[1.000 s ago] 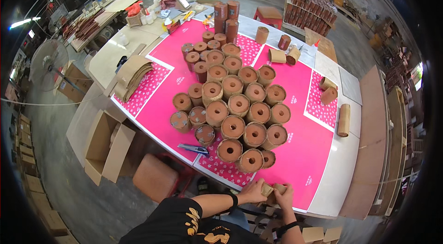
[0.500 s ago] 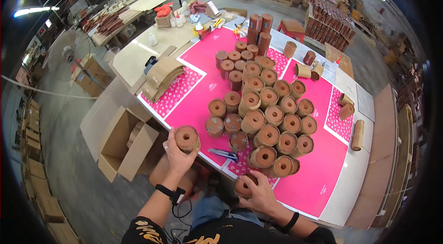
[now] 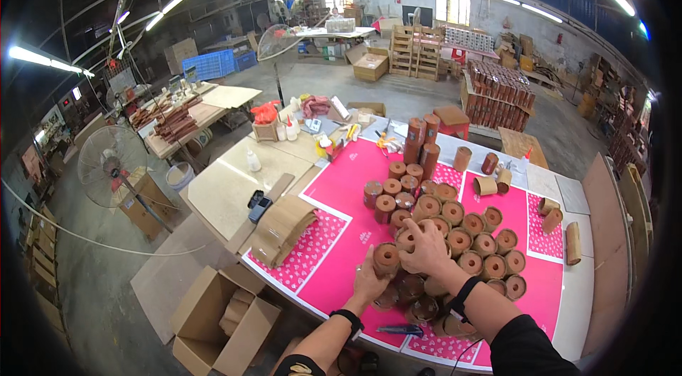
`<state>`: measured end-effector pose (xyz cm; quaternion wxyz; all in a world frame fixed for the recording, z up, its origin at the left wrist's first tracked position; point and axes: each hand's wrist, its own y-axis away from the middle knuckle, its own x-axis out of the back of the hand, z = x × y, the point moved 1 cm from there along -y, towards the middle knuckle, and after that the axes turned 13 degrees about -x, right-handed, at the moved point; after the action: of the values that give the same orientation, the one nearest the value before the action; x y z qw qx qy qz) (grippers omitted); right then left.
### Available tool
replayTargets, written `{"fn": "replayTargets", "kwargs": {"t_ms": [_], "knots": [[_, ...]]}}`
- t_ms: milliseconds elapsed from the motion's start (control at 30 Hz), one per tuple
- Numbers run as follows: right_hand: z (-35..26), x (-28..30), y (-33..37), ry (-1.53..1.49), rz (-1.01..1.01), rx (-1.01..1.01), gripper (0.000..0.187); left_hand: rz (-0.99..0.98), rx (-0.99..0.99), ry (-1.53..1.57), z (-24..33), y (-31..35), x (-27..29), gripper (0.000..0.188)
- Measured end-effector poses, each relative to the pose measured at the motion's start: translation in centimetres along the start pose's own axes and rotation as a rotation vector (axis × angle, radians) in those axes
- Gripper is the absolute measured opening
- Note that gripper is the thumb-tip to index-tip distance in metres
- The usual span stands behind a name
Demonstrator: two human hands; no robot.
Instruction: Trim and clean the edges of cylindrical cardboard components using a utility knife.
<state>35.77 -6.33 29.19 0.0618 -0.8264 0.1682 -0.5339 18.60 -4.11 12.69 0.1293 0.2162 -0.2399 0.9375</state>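
Observation:
My left hand (image 3: 369, 280) is wrapped around a brown cylinder (image 3: 386, 256) with a round hole in its top, at the left side of a cluster. My right hand (image 3: 428, 248) reaches over the cluster from the right. Its thumb and fingers close around another brown cylinder (image 3: 406, 239), right beside the first. Many similar cylinders (image 3: 484, 244), several with a paper wrap, stand upright on pink printed sheets (image 3: 334, 262). Some cylinders under my hands and forearm are partly hidden. A blue utility knife (image 3: 400, 330) lies near the table's front edge.
A stack of curved brown paper (image 3: 284, 230) lies left of the cylinders. An open carton (image 3: 213, 319) stands below the table's left edge. Taller cylinders (image 3: 414, 140) stand at the back; a few lie on their sides at right. A fan (image 3: 110, 166) stands at far left.
My view has tilted up. My right hand has gone from the table's front edge to the cluster's left side. My left hand has carried its cylinder in from the left, next to the right hand.

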Motion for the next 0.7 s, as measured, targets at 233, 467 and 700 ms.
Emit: {"fn": "replayTargets", "kwargs": {"t_ms": [233,467,700], "knots": [[1.2,-1.8,-4.9,-0.050,0.140,-0.090,0.068,-0.043,-0.024,0.017,-4.3,2.5,-1.3,0.088],[5.1,-6.4,-4.1,0.347,-0.466,-0.182,0.089,-0.142,0.201,0.117,-0.5,0.0,-0.1,0.092],[4.3,-5.9,-4.4,0.451,-0.519,-0.120,0.103,-0.243,0.221,-0.006,-3.1,0.2,-0.5,0.102]]}}
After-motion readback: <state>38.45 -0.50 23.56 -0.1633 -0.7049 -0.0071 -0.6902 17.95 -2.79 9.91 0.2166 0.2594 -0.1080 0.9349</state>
